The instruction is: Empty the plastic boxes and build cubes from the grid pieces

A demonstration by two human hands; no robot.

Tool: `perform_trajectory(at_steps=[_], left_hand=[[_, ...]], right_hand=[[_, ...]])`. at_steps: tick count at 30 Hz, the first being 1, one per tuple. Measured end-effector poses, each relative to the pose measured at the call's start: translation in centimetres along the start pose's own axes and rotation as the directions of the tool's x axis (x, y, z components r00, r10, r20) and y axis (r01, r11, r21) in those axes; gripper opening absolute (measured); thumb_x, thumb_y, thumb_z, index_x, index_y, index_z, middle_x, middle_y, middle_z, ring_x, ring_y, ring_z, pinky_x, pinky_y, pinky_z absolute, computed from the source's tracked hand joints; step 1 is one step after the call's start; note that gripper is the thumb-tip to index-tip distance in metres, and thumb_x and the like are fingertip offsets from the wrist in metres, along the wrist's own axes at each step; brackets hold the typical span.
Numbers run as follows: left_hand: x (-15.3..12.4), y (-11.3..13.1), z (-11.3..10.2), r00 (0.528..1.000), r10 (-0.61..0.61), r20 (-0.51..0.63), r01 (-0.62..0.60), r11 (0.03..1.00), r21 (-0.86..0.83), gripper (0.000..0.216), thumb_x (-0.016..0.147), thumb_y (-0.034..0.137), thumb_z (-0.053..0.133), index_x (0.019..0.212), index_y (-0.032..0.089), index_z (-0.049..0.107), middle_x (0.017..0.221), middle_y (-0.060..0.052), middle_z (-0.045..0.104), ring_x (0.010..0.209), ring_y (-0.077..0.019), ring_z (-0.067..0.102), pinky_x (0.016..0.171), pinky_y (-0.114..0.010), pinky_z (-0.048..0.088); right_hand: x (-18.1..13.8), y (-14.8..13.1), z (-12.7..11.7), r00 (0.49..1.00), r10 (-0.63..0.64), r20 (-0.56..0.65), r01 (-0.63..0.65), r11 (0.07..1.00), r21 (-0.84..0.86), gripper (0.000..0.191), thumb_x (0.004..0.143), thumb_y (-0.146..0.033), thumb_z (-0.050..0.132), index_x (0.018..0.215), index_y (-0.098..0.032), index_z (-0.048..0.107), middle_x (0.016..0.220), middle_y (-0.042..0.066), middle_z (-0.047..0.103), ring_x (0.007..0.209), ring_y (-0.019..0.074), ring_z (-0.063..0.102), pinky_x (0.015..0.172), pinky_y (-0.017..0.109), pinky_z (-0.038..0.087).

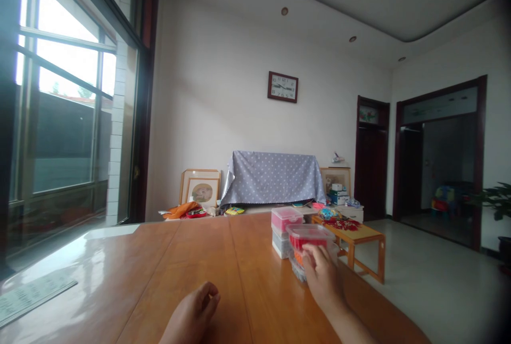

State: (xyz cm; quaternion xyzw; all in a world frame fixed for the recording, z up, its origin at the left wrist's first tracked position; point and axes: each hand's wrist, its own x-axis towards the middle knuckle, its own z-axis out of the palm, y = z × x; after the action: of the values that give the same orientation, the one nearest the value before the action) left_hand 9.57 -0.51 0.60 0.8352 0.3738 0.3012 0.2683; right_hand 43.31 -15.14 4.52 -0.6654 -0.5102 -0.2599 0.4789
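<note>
My left hand (pixel 195 309) hovers low over the brown wooden table (pixel 191 259), its fingers curled in loosely with nothing visible in them. On the right, my right hand (pixel 325 277) is at a stack of clear plastic containers, fingers bent and thumb and forefinger close together. What lies between those fingertips, if anything, is too small to make out. The top clear container (pixel 311 231) has red contents; orange and grey contents show below it, partly hidden by my hand. Just behind stand a pink-filled box (pixel 286 217) and a white-grey box (pixel 280 244) under it.
A printed sheet (pixel 35 293) lies at the table's left edge. Beyond the right edge stands a low wooden table (pixel 363 235) with red items on it. A dotted grey cloth (pixel 275 176) covers something by the far wall. A window (pixel 67 99) is on the left.
</note>
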Motion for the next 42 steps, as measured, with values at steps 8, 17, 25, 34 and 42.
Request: perform_trajectory(at_steps=[8,17,25,34,42], left_hand=[[-0.6,1.1,-0.4,0.998,0.001,-0.068,0.005,0.996,0.089,0.026,0.093,0.047,0.049,0.102,0.026,0.062,0.078,-0.001,0.070,0.073,-0.0195,0.065,0.066,-0.026,0.037],[-0.8,1.3,-0.6,0.983,0.066,-0.172,-0.040,0.988,0.152,0.028,0.093,0.047,0.049,0.108,0.029,0.064,0.087,-0.002,0.073,0.082,-0.0218,0.068,0.074,-0.028,0.041],[-1.2,2.3,0.1,0.961,0.233,-0.152,-0.183,0.940,0.286,0.025,0.097,0.040,0.048,0.108,0.026,0.066,0.098,-0.006,0.076,0.087,-0.0226,0.069,0.084,-0.033,0.041],[-1.2,4.2,1.0,0.901,0.420,-0.105,-0.346,0.845,0.408,0.027,0.101,0.035,0.043,0.112,0.024,0.065,0.100,-0.008,0.074,0.090,-0.0231,0.068,0.084,-0.036,0.041],[-1.5,7.0,1.9,0.900,0.423,-0.107,-0.358,0.857,0.372,0.023,0.100,0.034,0.044,0.110,0.025,0.062,0.099,-0.006,0.073,0.089,-0.0219,0.067,0.086,-0.037,0.042]], right_hand=[[-6.9,0.7,5.0,0.831,0.237,0.504,-0.247,0.968,-0.048,0.029,0.093,-0.032,0.046,0.066,-0.022,0.048,0.058,-0.003,0.056,0.056,0.0138,0.050,0.055,0.025,0.027],[-7.8,1.2,6.0,0.787,0.279,0.550,-0.229,0.960,-0.159,0.033,0.092,-0.040,0.051,0.064,-0.022,0.048,0.060,-0.002,0.060,0.057,0.0139,0.053,0.055,0.027,0.019],[-7.6,-0.3,5.1,0.800,0.301,0.519,-0.199,0.949,-0.244,0.023,0.090,-0.038,0.058,0.072,-0.023,0.058,0.070,0.000,0.069,0.067,0.0170,0.062,0.057,0.028,0.022],[-7.1,-1.4,3.9,0.789,0.310,0.530,-0.204,0.946,-0.250,0.025,0.091,-0.041,0.057,0.074,-0.023,0.059,0.072,0.001,0.070,0.069,0.0179,0.063,0.057,0.029,0.020],[-6.9,-1.7,3.5,0.768,0.343,0.540,-0.228,0.935,-0.270,0.026,0.090,-0.044,0.056,0.077,-0.024,0.063,0.079,0.002,0.073,0.076,0.0195,0.066,0.058,0.030,0.021]])
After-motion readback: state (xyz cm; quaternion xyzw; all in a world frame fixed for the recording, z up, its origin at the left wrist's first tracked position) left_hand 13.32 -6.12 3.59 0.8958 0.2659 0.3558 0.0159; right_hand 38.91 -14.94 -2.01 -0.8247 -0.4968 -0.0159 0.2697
